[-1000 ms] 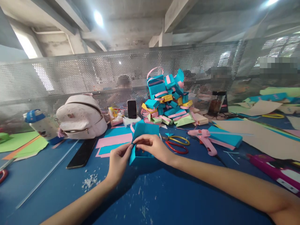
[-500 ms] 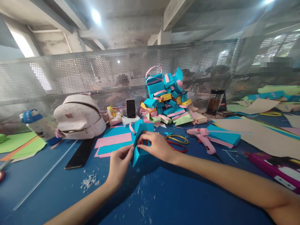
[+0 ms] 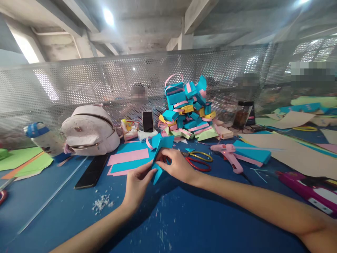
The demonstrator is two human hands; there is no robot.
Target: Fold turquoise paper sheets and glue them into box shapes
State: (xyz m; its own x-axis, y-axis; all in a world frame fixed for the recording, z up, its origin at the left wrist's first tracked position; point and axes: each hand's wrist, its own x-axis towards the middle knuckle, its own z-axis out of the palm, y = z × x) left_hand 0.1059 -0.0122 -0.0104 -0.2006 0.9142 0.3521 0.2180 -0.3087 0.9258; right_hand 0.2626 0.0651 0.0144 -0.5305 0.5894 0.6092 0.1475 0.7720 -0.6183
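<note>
A folded piece of blue paper (image 3: 158,174) is held above the table between both hands. My left hand (image 3: 139,183) pinches its left edge, thumb toward me. My right hand (image 3: 177,164) grips it from the right, thumb and fingers closed on the upper part; the fingertips are partly hidden. Behind the hands lie flat blue sheets (image 3: 131,166) with a pink paper strip (image 3: 129,157) on top. Scissors with red and yellow handles (image 3: 201,166) rest just right of my right hand. Farther right is a pink glue gun (image 3: 231,158).
A pile of small blue, pink and yellow paper boxes (image 3: 184,112) stands at the back. To the left are a white backpack (image 3: 91,135), a bottle (image 3: 46,140) and a black phone (image 3: 91,172). A magenta tool (image 3: 305,191) and large paper sheets (image 3: 289,151) lie right.
The lower part of the blue paper has been folded inward and looks narrower. My left fingers have shifted slightly up and right, with both hands still on the paper.
</note>
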